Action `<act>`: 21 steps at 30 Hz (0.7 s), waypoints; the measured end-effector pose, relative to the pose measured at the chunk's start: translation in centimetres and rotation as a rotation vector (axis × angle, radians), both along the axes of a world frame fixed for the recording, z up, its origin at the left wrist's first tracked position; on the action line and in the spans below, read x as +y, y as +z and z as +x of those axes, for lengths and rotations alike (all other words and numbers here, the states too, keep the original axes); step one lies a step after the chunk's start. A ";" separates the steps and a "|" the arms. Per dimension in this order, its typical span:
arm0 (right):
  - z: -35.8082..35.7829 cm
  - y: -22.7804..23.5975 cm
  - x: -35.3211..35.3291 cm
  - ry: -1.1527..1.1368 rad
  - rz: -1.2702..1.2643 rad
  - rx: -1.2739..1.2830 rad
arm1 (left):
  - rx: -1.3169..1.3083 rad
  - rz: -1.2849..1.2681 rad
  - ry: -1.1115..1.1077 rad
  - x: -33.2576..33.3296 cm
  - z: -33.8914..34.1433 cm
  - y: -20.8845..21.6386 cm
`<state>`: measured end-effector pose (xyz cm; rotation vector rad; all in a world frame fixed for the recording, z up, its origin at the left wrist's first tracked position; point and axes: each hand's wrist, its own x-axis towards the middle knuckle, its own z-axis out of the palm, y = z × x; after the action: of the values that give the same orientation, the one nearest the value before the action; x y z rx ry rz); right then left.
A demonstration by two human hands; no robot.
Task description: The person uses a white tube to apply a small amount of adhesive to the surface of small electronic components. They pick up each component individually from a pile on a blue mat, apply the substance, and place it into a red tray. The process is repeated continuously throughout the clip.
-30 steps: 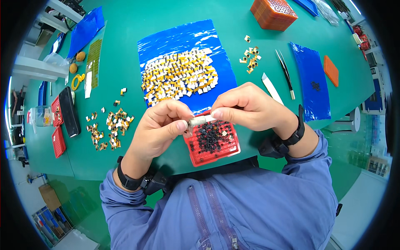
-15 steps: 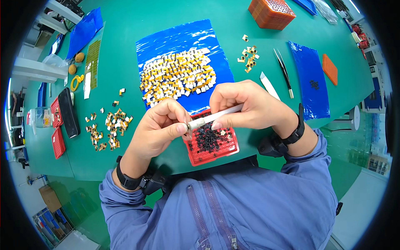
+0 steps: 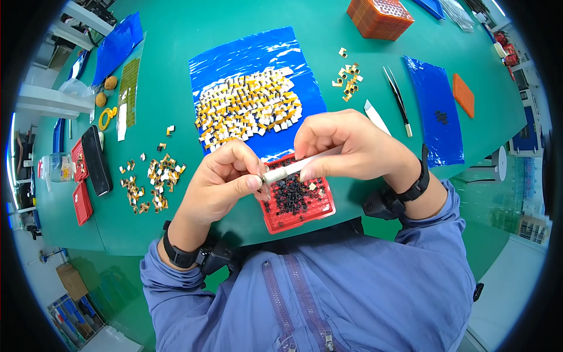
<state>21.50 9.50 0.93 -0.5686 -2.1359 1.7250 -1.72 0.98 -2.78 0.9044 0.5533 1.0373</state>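
My right hand (image 3: 352, 149) grips a slim white stick-shaped tool (image 3: 286, 171), which lies slantwise with its tip toward my left hand (image 3: 220, 179). The left thumb and index finger are pinched at that tip; whatever small thing sits between them is too small to make out. Both hands are above a red tray (image 3: 269, 222) that holds many small black parts (image 3: 293, 201) and a few whitish-gold ones. Beyond the hands, a blue sheet (image 3: 240, 57) bears a dense spread of small white-and-gold flex pieces (image 3: 246, 105).
Loose gold-and-white pieces lie at left (image 3: 164, 173) and right (image 3: 349, 79). Black tweezers (image 3: 398, 100) and a white strip (image 3: 377, 118) are at right, beside another blue sheet (image 3: 434, 88). Orange trays (image 3: 380, 20) are stacked far right. A black case (image 3: 95, 158) and yellow scissors (image 3: 107, 118) lie left.
The hands remain almost in place over the red tray. The tool and fingertips have shifted only very slightly, and the whole view has moved a few pixels.
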 end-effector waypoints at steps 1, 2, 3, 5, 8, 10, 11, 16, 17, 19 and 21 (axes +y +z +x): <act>0.0 0.3 0.0 0.012 -0.072 -0.027 | 0.001 0.003 0.002 0.0 0.0 0.0; 0.0 0.5 0.0 0.021 -0.145 -0.055 | 0.017 0.008 -0.009 0.0 0.0 0.1; 0.1 0.3 0.0 0.024 -0.065 -0.029 | 0.034 0.013 -0.020 0.0 -0.1 0.1; 0.1 -0.4 0.1 0.029 0.094 0.025 | 0.053 0.019 -0.022 -0.1 -0.1 0.2; 0.0 -0.4 -0.3 -0.023 -0.034 0.056 | 0.066 0.022 -0.005 -0.1 0.0 0.3; 0.1 -0.4 -0.1 0.044 0.067 -0.002 | 0.079 0.029 -0.012 -0.2 0.0 0.4; 0.2 -0.4 0.1 0.075 0.118 -0.031 | 0.097 0.028 -0.031 -0.2 -0.1 0.5; 1.1 0.0 1.2 0.000 0.219 -0.044 | 0.110 0.047 0.034 -0.2 -0.1 0.6; 1.2 0.1 1.5 -0.013 0.276 -0.070 | 0.082 0.059 0.077 -0.1 -0.2 0.6; 1.2 0.1 1.7 -0.045 0.290 -0.078 | 0.026 0.084 0.165 0.3 -0.4 0.4; 1.2 -0.1 1.8 -0.069 0.308 -0.063 | 0.026 0.034 0.250 0.4 -0.3 0.5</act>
<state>22.67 11.27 0.84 -0.6068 -2.3345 1.3226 -2.04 1.40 -2.28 0.8952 0.6851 1.2647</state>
